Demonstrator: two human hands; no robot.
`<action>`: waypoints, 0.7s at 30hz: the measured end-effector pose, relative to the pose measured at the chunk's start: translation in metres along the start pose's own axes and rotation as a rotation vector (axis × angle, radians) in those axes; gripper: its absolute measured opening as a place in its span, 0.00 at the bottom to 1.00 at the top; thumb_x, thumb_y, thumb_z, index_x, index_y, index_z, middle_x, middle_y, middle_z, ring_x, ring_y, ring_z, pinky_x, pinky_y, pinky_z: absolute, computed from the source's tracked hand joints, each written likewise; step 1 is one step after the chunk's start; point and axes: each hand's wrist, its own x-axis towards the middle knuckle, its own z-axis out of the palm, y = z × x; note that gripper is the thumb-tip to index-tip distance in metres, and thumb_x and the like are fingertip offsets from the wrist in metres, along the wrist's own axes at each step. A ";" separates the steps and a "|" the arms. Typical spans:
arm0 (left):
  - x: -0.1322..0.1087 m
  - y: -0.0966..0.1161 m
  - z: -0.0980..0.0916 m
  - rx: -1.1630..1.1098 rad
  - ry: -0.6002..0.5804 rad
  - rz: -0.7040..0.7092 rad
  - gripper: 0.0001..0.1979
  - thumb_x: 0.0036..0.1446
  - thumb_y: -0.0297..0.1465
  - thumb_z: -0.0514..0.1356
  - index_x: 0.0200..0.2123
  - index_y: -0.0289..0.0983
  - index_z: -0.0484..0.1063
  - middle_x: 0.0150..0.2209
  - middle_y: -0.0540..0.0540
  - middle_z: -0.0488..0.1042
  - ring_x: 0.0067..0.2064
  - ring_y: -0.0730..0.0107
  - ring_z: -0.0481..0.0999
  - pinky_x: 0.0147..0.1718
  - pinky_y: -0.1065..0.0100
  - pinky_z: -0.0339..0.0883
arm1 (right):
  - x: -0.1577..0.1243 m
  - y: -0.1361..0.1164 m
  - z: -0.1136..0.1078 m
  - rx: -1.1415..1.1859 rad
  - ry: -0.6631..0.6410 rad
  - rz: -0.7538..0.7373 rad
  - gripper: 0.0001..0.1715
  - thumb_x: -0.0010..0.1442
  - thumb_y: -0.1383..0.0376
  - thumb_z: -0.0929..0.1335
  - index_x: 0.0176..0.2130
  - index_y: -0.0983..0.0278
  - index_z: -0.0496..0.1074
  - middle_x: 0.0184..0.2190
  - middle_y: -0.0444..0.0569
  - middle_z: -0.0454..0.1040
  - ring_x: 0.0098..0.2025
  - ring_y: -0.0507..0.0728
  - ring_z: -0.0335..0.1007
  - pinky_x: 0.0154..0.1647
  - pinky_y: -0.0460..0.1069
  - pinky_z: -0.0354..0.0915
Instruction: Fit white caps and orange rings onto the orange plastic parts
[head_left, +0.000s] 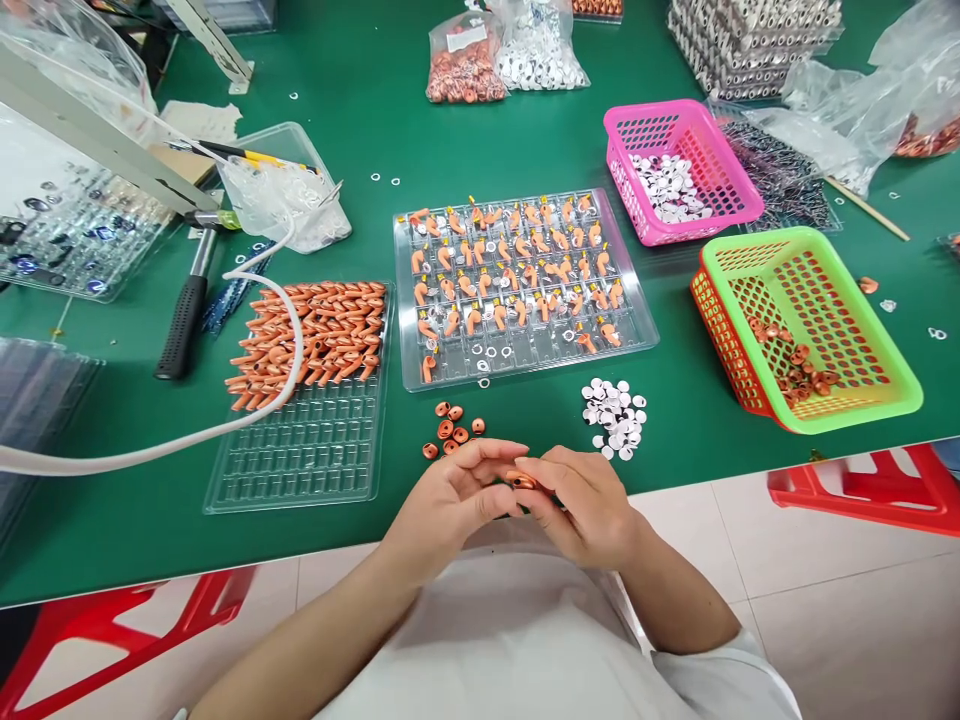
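At near edge of desk [517, 145]: copper part [522, 481]; left hand [451, 512] and right hand [589, 508] pinching it; likely light, stiff. Best gripped by ends.

A white T-shirt [450, 650] is worn; beyond its short right sleeve [731, 675], the right forearm [679, 590] and right hand [581, 500] are bare.

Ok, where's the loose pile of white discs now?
In the head view, the white discs lie on the table right of centre, beyond the right hand and left of the green basket.
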 end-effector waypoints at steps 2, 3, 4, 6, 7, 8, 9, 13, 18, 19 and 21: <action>-0.003 0.006 0.002 0.135 0.026 0.051 0.26 0.40 0.31 0.77 0.45 0.38 0.78 0.41 0.44 0.79 0.40 0.64 0.78 0.39 0.65 0.75 | -0.001 0.000 -0.002 -0.052 -0.042 -0.003 0.13 0.66 0.69 0.65 0.51 0.67 0.67 0.31 0.51 0.78 0.29 0.54 0.71 0.27 0.48 0.67; -0.004 0.008 0.003 0.194 0.038 0.066 0.26 0.40 0.30 0.77 0.46 0.38 0.78 0.42 0.44 0.78 0.40 0.63 0.78 0.40 0.64 0.75 | -0.002 0.000 -0.003 -0.065 -0.061 -0.005 0.13 0.67 0.69 0.65 0.52 0.68 0.67 0.32 0.52 0.77 0.29 0.54 0.72 0.26 0.48 0.68; -0.005 0.010 0.005 0.244 0.049 0.073 0.25 0.41 0.29 0.76 0.46 0.38 0.78 0.41 0.44 0.79 0.40 0.63 0.78 0.41 0.63 0.76 | -0.002 0.000 -0.003 -0.072 -0.075 -0.008 0.14 0.67 0.69 0.64 0.52 0.68 0.67 0.32 0.51 0.77 0.30 0.54 0.72 0.27 0.48 0.68; -0.007 0.011 0.007 0.310 0.067 0.072 0.23 0.44 0.30 0.75 0.46 0.37 0.79 0.39 0.44 0.80 0.39 0.61 0.79 0.43 0.60 0.76 | -0.002 -0.001 -0.004 -0.079 -0.087 -0.015 0.15 0.68 0.69 0.63 0.53 0.67 0.66 0.32 0.52 0.77 0.31 0.55 0.74 0.28 0.48 0.70; -0.007 0.011 0.008 0.331 0.075 0.073 0.22 0.45 0.31 0.75 0.46 0.37 0.79 0.38 0.44 0.81 0.39 0.61 0.80 0.43 0.60 0.76 | -0.002 -0.002 -0.004 -0.082 -0.088 -0.021 0.15 0.68 0.70 0.62 0.54 0.68 0.65 0.32 0.52 0.77 0.32 0.55 0.74 0.29 0.48 0.71; -0.007 0.010 0.008 0.354 0.085 0.077 0.22 0.45 0.31 0.74 0.46 0.37 0.79 0.38 0.44 0.81 0.39 0.60 0.80 0.43 0.60 0.77 | -0.002 -0.002 -0.004 -0.083 -0.090 -0.024 0.15 0.68 0.70 0.62 0.54 0.68 0.65 0.33 0.52 0.77 0.32 0.56 0.75 0.29 0.48 0.71; -0.007 0.009 0.008 0.382 0.096 0.092 0.22 0.45 0.31 0.74 0.46 0.38 0.79 0.38 0.44 0.82 0.39 0.60 0.80 0.42 0.60 0.77 | -0.003 -0.003 -0.004 -0.080 -0.093 -0.029 0.15 0.68 0.70 0.61 0.54 0.68 0.65 0.33 0.53 0.77 0.32 0.56 0.75 0.28 0.49 0.71; -0.009 0.005 0.005 0.549 0.099 0.244 0.23 0.45 0.27 0.74 0.47 0.41 0.80 0.40 0.45 0.82 0.40 0.61 0.81 0.44 0.63 0.76 | -0.004 -0.003 -0.003 -0.053 -0.095 -0.022 0.14 0.67 0.70 0.63 0.52 0.67 0.65 0.32 0.52 0.78 0.30 0.55 0.73 0.26 0.48 0.70; -0.012 0.005 0.005 0.646 0.080 0.342 0.23 0.46 0.27 0.74 0.48 0.43 0.80 0.38 0.46 0.82 0.37 0.64 0.80 0.41 0.65 0.75 | -0.007 -0.002 -0.001 -0.018 -0.053 -0.029 0.14 0.65 0.71 0.65 0.51 0.67 0.66 0.33 0.52 0.79 0.30 0.55 0.74 0.26 0.49 0.71; -0.012 0.004 0.006 0.647 0.086 0.336 0.22 0.47 0.27 0.73 0.48 0.43 0.81 0.36 0.46 0.82 0.35 0.65 0.79 0.40 0.66 0.74 | -0.006 -0.002 0.000 -0.015 -0.043 -0.032 0.14 0.65 0.72 0.65 0.51 0.67 0.67 0.34 0.53 0.79 0.31 0.55 0.74 0.27 0.49 0.71; -0.012 0.003 0.007 0.637 0.108 0.308 0.22 0.48 0.28 0.73 0.48 0.44 0.80 0.34 0.47 0.81 0.33 0.67 0.77 0.38 0.66 0.74 | -0.006 -0.001 0.000 -0.013 -0.020 -0.042 0.14 0.64 0.72 0.66 0.51 0.68 0.67 0.34 0.53 0.79 0.31 0.55 0.74 0.27 0.48 0.72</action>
